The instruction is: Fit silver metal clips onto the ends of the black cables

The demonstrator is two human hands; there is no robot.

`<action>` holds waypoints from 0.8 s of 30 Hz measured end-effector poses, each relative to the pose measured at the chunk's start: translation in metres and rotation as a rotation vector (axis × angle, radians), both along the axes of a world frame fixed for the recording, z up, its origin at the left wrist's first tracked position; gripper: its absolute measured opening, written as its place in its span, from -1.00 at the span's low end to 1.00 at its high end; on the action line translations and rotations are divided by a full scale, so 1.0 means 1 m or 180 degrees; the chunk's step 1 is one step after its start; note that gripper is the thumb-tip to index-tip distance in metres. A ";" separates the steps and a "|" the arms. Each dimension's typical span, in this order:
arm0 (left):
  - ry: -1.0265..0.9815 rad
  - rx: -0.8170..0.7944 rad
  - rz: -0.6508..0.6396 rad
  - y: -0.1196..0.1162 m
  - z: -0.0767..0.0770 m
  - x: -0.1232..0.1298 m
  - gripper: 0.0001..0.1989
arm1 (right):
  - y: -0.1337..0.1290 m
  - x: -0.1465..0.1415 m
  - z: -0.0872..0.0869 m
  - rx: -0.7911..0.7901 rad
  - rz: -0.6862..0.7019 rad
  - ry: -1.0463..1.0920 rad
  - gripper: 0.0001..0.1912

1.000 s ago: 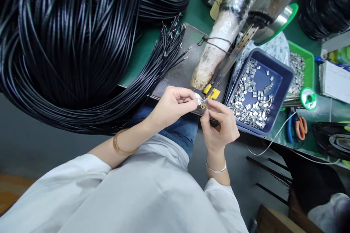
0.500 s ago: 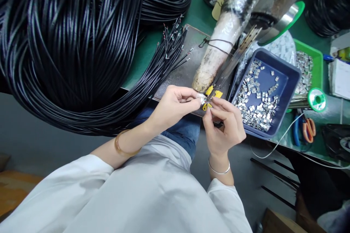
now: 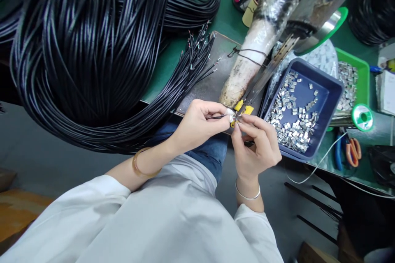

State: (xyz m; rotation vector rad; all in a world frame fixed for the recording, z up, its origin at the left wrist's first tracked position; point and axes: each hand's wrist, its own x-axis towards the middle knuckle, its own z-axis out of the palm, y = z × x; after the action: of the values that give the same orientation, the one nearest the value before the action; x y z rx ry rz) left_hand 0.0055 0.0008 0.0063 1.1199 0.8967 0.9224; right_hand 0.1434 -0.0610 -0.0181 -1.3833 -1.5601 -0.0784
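Left grip (image 3: 199,123) tight on slim black cable (image 3: 217,117), right grip (image 3: 256,144) tight on tiny shiny metal piece (image 3: 237,118)

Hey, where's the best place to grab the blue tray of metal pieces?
Probably the blue tray's raised rim at its near right corner, coming from the near right: that corner points toward the bench's near edge, while the green tray sits by the far right. Keep it level; the metal pieces lie loose.
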 end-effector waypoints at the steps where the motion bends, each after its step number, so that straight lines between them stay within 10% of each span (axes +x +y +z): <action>1: -0.0009 -0.0050 -0.0029 0.000 -0.001 0.000 -0.91 | -0.001 0.000 0.000 0.0013 0.0007 -0.0007 -0.76; 10: -0.0016 -0.0369 -0.0272 0.003 -0.007 -0.003 -0.91 | -0.006 0.003 -0.005 -0.0114 0.0140 0.0177 -0.80; 24: 0.0209 0.0469 -0.0065 -0.007 -0.006 -0.001 -0.87 | 0.003 -0.001 0.005 0.0049 -0.0036 -0.0073 -0.76</action>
State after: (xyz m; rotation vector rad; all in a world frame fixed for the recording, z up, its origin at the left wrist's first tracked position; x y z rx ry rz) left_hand 0.0045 -0.0059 0.0002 1.2896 0.8800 0.9514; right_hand 0.1419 -0.0582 -0.0135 -1.3838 -1.5677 -0.1132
